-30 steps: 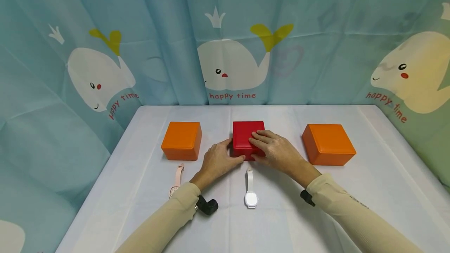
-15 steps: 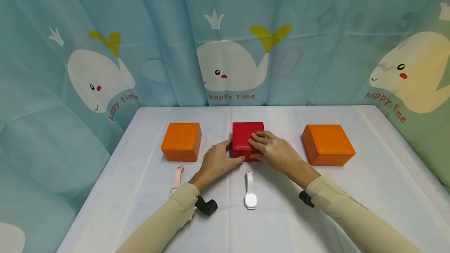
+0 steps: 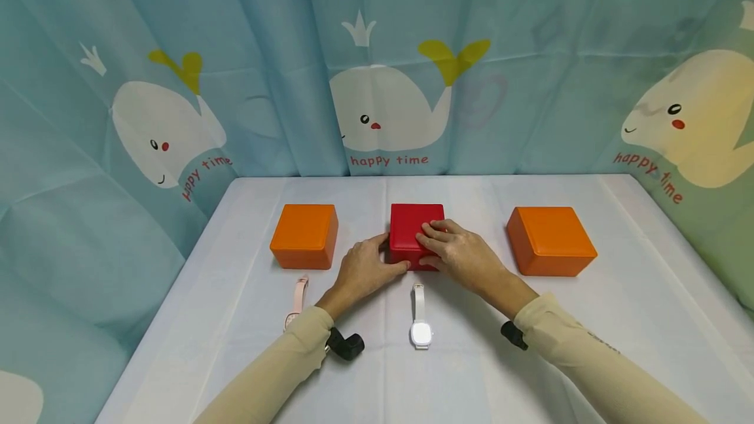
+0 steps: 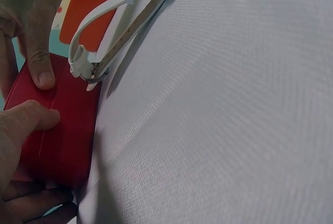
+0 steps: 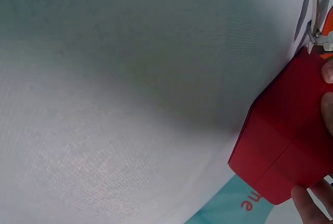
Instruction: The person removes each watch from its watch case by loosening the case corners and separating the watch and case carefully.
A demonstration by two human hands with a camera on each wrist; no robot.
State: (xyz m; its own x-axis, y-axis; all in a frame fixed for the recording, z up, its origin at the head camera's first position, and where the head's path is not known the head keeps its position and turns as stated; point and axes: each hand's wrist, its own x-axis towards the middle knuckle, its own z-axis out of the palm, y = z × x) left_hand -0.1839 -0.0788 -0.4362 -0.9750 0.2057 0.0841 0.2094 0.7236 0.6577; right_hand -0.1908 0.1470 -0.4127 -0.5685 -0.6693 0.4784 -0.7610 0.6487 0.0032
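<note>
My left hand (image 3: pixel 364 270) and right hand (image 3: pixel 469 257) are clamped on the red box (image 3: pixel 408 224), lid down. White watch (image 3: pixel 421 334) lies just near of it.

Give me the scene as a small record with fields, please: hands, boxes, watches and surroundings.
Left hand: thumb on the front of the red box, fingers at its left side
Right hand: thumb on the box's front, fingers on its lid
Red box: closed, between the orange boxes
Left orange box: closed
Right orange box: closed
White watch: before the red box, apart from it
Pink watch: partly hidden by the left sleeve
Surface: white cloth
Backdrop: blue whale-print curtain
</note>
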